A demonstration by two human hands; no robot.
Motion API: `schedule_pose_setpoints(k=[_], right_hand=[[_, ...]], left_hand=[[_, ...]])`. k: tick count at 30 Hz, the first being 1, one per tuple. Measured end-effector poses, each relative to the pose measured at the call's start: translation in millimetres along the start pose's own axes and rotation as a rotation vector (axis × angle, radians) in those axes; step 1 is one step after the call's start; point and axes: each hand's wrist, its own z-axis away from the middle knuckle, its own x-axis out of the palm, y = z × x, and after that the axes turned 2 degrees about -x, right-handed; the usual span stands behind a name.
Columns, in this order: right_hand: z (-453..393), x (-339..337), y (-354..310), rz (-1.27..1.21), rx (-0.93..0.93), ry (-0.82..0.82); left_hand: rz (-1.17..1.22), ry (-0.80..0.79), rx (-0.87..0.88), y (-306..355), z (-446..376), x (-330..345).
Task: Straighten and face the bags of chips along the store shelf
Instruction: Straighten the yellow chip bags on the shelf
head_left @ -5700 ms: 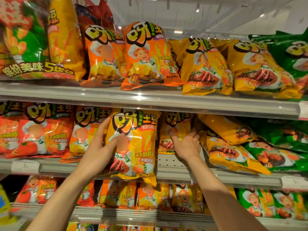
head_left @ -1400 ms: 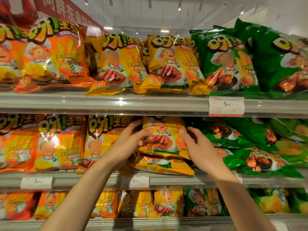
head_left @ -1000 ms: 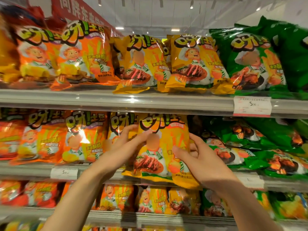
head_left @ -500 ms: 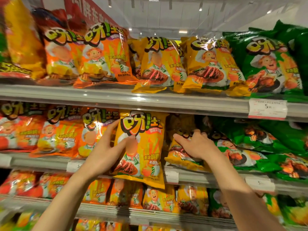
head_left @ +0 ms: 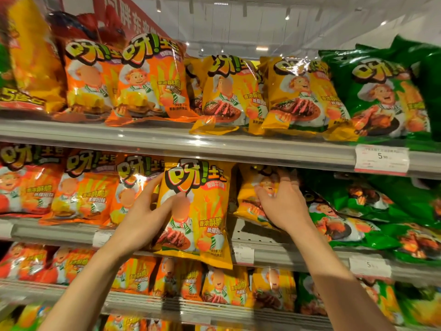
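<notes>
On the middle shelf [head_left: 298, 256] an upright yellow chip bag [head_left: 202, 211] faces me, its bottom hanging over the shelf edge. My left hand [head_left: 145, 218] grips its left side, thumb across the front. Just to the right, a second yellow chip bag [head_left: 247, 201] lies tilted further back. My right hand [head_left: 284, 206] rests on it with spread fingers and covers most of it.
Orange bags [head_left: 81, 189] stand upright to the left on the same shelf. Green bags [head_left: 358, 211] lie slumped and overlapping to the right. The upper shelf [head_left: 238, 149] carries orange, yellow and green bags and a price tag [head_left: 381, 161]. More bags fill the lower shelf [head_left: 214, 309].
My left hand stood the yellow bag upright and keeps hold of it. My right hand let go of that bag and moved right onto the tilted yellow bag behind.
</notes>
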Motion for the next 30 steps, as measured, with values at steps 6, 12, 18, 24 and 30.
schedule_pose_setpoints(k=[6, 12, 18, 24, 30], right_hand=[[-12.4, 43.4, 16.7, 0.096, -0.181, 0.058], [-12.8, 61.0, 36.3, 0.081, -0.119, 0.003], [-5.3, 68.1, 37.2, 0.057, -0.009, -0.019], [-26.9, 73.6, 31.4, -0.022, -0.046, -0.009], [-19.5, 64.3, 37.2, -0.014, -0.05, 0.015]], left_hand=[[-0.013, 0.013, -0.01, 1.5, 2.4, 2.3], [-0.054, 0.016, -0.022, 0.0, 0.5, 1.8], [0.003, 0.009, -0.004, -1.6, -0.1, 5.8], [0.012, 0.0, -0.021, -0.5, 1.7, 5.5], [0.04, 0.035, 0.007, 6.0, 9.0, 12.2]])
